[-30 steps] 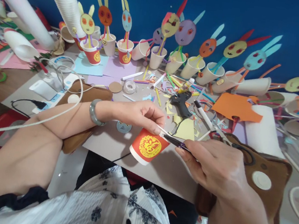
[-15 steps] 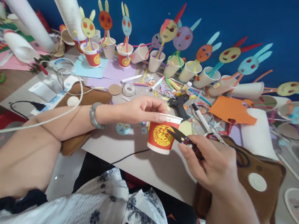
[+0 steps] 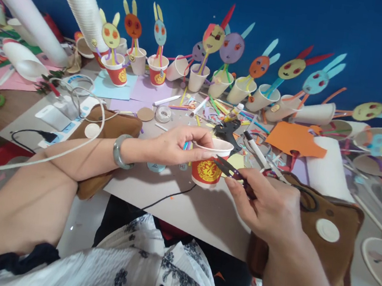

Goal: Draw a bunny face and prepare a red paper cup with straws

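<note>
A red paper cup (image 3: 206,170) with a yellow emblem and a white rim is pinched by my left hand (image 3: 183,146), thumb outside and fingers at the rim. Its mouth leans slightly toward me. My right hand (image 3: 267,201) grips dark-handled scissors (image 3: 228,167); the blades point left and lie close against the cup's side below the rim. Whether the tips touch the cup I cannot tell. Behind the cup lies a black glue gun (image 3: 229,134). Partly covered by my left hand, a light blue paper disc (image 3: 156,167) rests on the table.
Paper bunny figures stand in cups along the blue wall, among them a yellow-faced one (image 3: 111,35). A stack of white cups (image 3: 84,14) leans at back left. Orange paper (image 3: 292,139), a brown pouch (image 3: 323,256), a white cable (image 3: 100,127) and a power strip (image 3: 61,134) surround the work area.
The cup has tipped so that its opening shows more, and its base has risen a little. Both hands stay close to where they were, with the scissors still at the cup.
</note>
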`<action>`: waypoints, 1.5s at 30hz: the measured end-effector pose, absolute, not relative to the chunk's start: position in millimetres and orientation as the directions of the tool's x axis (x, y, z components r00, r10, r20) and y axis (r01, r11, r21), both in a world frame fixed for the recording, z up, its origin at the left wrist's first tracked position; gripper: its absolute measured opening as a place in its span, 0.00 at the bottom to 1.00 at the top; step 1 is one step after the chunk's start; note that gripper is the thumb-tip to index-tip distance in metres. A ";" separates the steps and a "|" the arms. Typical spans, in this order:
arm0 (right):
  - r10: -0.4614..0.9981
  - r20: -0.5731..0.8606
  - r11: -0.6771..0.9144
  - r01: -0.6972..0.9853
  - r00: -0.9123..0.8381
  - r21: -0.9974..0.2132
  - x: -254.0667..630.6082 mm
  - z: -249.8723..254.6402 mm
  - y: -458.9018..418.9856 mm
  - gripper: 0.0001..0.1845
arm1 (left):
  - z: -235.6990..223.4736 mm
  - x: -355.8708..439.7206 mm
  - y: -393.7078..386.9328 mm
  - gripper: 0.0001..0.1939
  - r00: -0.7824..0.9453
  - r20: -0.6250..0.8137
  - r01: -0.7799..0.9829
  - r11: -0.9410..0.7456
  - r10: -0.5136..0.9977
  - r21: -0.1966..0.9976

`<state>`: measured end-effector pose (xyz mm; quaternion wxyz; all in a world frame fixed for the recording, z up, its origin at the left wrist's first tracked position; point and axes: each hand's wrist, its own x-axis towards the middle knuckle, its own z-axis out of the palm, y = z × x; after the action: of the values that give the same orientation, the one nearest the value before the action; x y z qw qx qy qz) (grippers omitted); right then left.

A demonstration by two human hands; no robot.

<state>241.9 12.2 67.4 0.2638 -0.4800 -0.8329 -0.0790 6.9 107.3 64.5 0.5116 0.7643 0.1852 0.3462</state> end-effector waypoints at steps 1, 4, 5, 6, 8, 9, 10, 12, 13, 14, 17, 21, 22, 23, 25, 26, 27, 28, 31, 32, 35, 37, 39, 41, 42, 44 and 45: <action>0.760 0.514 0.523 0.845 -0.399 -0.117 241.6 67.5 11.9 0.15 | 64.9 7.0 106.8 0.16 0.689 0.348 -0.063 -0.426 0.635 0.903; 0.756 0.511 0.520 0.850 -0.409 -0.089 240.7 68.5 10.7 0.17 | 65.2 7.1 105.2 0.15 0.679 0.372 -0.034 -0.479 0.633 0.877; 0.756 0.508 0.519 0.851 -0.413 -0.081 240.5 69.1 10.1 0.17 | 65.1 7.1 104.6 0.15 0.675 0.380 -0.029 -0.492 0.632 0.870; 0.757 0.506 0.517 0.852 -0.414 -0.076 240.2 69.7 9.6 0.18 | 64.8 7.0 104.0 0.14 0.673 0.384 -0.025 -0.499 0.632 0.866; 0.763 0.496 0.514 0.854 -0.414 -0.079 239.8 70.7 8.7 0.18 | 64.2 7.0 102.8 0.13 0.671 0.381 -0.016 -0.502 0.636 0.865; 0.768 0.490 0.512 0.855 -0.413 -0.082 239.7 71.1 8.3 0.18 | 63.9 7.1 102.3 0.12 0.673 0.375 -0.008 -0.500 0.637 0.866; 0.771 0.485 0.510 0.856 -0.412 -0.085 239.6 71.4 8.0 0.18 | 63.5 7.2 102.0 0.12 0.676 0.366 0.001 -0.497 0.639 0.867; 0.777 0.476 0.507 0.858 -0.411 -0.087 239.6 71.7 7.4 0.18 | 62.9 7.5 101.5 0.12 0.680 0.349 0.024 -0.495 0.645 0.869; 0.780 0.472 0.506 0.858 -0.411 -0.089 239.6 71.8 7.2 0.19 | 62.6 7.7 101.4 0.12 0.681 0.345 0.033 -0.497 0.647 0.867; 0.784 0.467 0.504 0.859 -0.409 -0.092 239.6 72.0 6.8 0.19 | 62.4 7.8 101.3 0.13 0.680 0.342 0.043 -0.501 0.649 0.864; 0.800 0.444 0.495 0.862 -0.404 -0.107 239.8 72.9 5.8 0.20 | 62.1 8.1 101.1 0.13 0.678 0.340 0.071 -0.519 0.651 0.852; 0.817 0.402 0.492 0.864 -0.414 -0.109 241.6 73.7 4.6 0.21 | 60.9 7.5 101.6 0.13 0.696 0.344 0.078 -0.543 0.630 0.836; 0.822 0.388 0.492 0.863 -0.417 -0.112 242.4 73.7 4.4 0.21 | 60.3 7.3 101.9 0.12 0.700 0.350 0.079 -0.554 0.623 0.829; 0.827 0.373 0.492 0.862 -0.420 -0.120 243.4 73.7 4.1 0.21 | 59.8 7.1 102.2 0.12 0.703 0.359 0.078 -0.568 0.614 0.819; 0.839 0.344 0.490 0.860 -0.420 -0.145 245.2 73.7 3.6 0.21 | 59.1 6.7 102.7 0.11 0.712 0.376 0.067 -0.591 0.593 0.804; 0.845 0.332 0.488 0.858 -0.419 -0.160 246.0 73.8 3.5 0.21 | 58.9 6.6 102.9 0.11 0.716 0.380 0.061 -0.595 0.586 0.802; 0.852 0.318 0.484 0.857 -0.417 -0.175 246.5 74.1 3.4 0.21 | 59.0 6.5 103.1 0.11 0.722 0.376 0.056 -0.592 0.580 0.804; 0.858 0.305 0.481 0.857 -0.414 -0.187 246.9 74.6 3.4 0.21 | 59.3 6.5 103.2 0.11 0.729 0.366 0.056 -0.582 0.579 0.811; 0.864 0.289 0.477 0.854 -0.412 -0.206 246.9 76.5 3.6 0.21 | 60.4 6.7 103.3 0.12 0.738 0.324 0.065 -0.540 0.592 0.839; 0.861 0.297 0.481 0.852 -0.414 -0.206 246.7 77.1 3.7 0.21 | 60.6 6.7 103.3 0.12 0.739 0.316 0.065 -0.529 0.596 0.846; 0.844 0.333 0.499 0.843 -0.421 -0.200 246.1 78.3 3.9 0.20 | 60.4 6.9 103.6 0.14 0.732 0.316 0.042 -0.503 0.604 0.863; 0.831 0.360 0.513 0.834 -0.424 -0.202 245.5 78.4 3.9 0.20 | 60.3 7.3 103.2 0.15 0.723 0.319 0.022 -0.481 0.613 0.876; 0.819 0.386 0.526 0.824 -0.424 -0.210 244.6 77.9 4.1 0.19 | 60.6 7.8 102.2 0.15 0.713 0.310 0.012 -0.453 0.629 0.891; 0.811 0.411 0.532 0.818 -0.416 -0.221 243.5 76.9 4.5 0.19 | 61.0 8.4 100.6 0.16 0.703 0.289 0.004 -0.410 0.650 0.912; 0.809 0.420 0.533 0.814 -0.411 -0.229 242.9 76.3 4.8 0.19 | 61.0 8.8 99.8 0.17 0.698 0.277 -0.004 -0.383 0.660 0.924; 0.811 0.430 0.530 0.809 -0.397 -0.253 241.8 75.0 5.7 0.18 | 60.1 9.5 98.7 0.17 0.692 0.262 -0.034 -0.333 0.672 0.942; 0.815 0.431 0.526 0.807 -0.388 -0.267 241.2 74.4 6.2 0.17 | 59.4 9.8 98.5 0.17 0.688 0.264 -0.053 -0.316 0.676 0.947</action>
<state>241.2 6.2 74.4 0.2628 -0.4868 -0.8330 0.0069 9.8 98.5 59.4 0.5456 0.7391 0.2108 0.3341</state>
